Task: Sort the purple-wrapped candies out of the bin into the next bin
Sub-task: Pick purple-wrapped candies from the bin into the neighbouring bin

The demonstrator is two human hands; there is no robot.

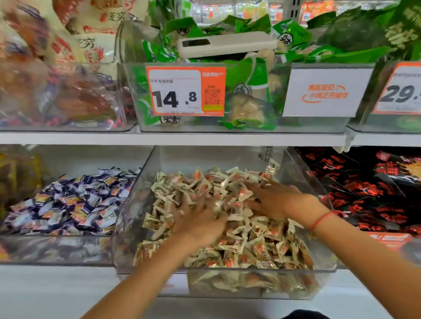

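Lying left of both hands (199,220): purple-wrapped candies (74,202)

Both bare arms reach forward, converging. The left hand (199,220) lies palm down, its fingers (183,206) blurred and spread. The right hand (274,198) lies palm down too, fingers (255,186) splayed, pointing toward the left fingers.

head view, close, facing down at bin (305,167)

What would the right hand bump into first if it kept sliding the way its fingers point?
More cream candies: the right hand lies flat on that pile, fingers aimed up-left. Beyond them, probably the bin's back wall.
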